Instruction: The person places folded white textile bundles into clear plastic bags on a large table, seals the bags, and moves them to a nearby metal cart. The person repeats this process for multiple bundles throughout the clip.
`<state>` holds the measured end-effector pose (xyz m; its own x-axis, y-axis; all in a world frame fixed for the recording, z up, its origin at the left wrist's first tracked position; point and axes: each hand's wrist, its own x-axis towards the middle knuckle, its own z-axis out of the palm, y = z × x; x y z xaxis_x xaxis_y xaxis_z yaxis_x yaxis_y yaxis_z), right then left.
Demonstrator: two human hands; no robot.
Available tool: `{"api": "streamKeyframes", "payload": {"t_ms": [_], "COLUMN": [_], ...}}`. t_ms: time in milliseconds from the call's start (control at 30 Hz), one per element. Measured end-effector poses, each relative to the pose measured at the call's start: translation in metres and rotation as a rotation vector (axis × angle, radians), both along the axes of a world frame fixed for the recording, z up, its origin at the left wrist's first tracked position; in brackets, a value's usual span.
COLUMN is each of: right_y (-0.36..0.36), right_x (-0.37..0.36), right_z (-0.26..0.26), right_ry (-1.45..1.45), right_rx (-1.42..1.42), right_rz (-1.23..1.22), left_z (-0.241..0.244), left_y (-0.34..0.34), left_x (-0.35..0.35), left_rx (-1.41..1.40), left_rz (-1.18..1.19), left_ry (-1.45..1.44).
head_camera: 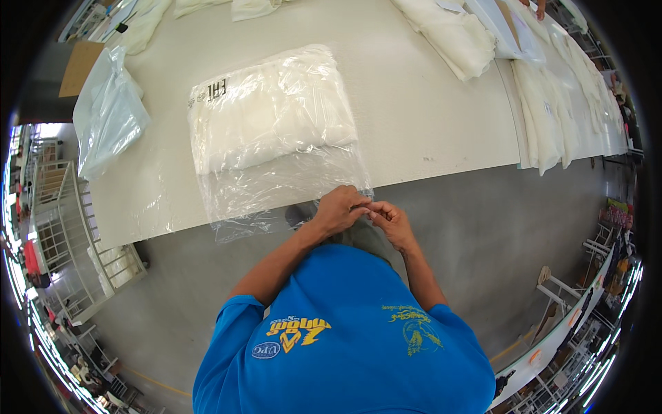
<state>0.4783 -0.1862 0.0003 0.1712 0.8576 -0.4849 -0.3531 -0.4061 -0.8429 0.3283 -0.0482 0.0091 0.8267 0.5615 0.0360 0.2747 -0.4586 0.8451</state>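
A clear plastic bag (279, 173) lies on the pale worktable (429, 124), its loose end hanging over the front edge. Inside it is a folded cream-white fabric item (274, 114). My left hand (341, 209) grips the bag's near right corner, just past the table edge. The fingertips of my right hand (393, 222) are pinched together at the same corner, touching my left fingers. The exact bit of film between the fingertips is hidden.
More plastic bags (111, 119) lie at the table's left edge. Cream fabric pieces (450, 39) lie at the back, and others (543, 114) hang over the right-hand table. A metal-framed cart (77, 248) stands on the left. Another person's hand (540, 9) shows at top right.
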Motion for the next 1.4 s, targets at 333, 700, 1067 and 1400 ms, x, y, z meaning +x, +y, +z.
{"api": "streamKeyframes", "payload": {"t_ms": [333, 700, 1067, 1400], "right_y": [-0.005, 0.011, 0.031, 0.018], "right_x": [-0.003, -0.006, -0.002, 0.025], "right_z": [0.009, 0.030, -0.008, -0.039], "right_ry": [-0.007, 0.293, -0.060, -0.127], "right_rx": [0.045, -0.143, -0.122, -0.212], "right_rz": [0.108, -0.026, -0.212, -0.072], "left_z": [0.009, 0.015, 0.030, -0.022], "left_y": [-0.008, -0.015, -0.015, -0.026], "left_x": [0.001, -0.007, -0.052, -0.441], "left_rx": [0.218, 0.363, -0.232, -0.569], "left_rz": [0.002, -0.065, -0.145, 0.742], "left_ry": [-0.132, -0.184, -0.274, 0.403]}}
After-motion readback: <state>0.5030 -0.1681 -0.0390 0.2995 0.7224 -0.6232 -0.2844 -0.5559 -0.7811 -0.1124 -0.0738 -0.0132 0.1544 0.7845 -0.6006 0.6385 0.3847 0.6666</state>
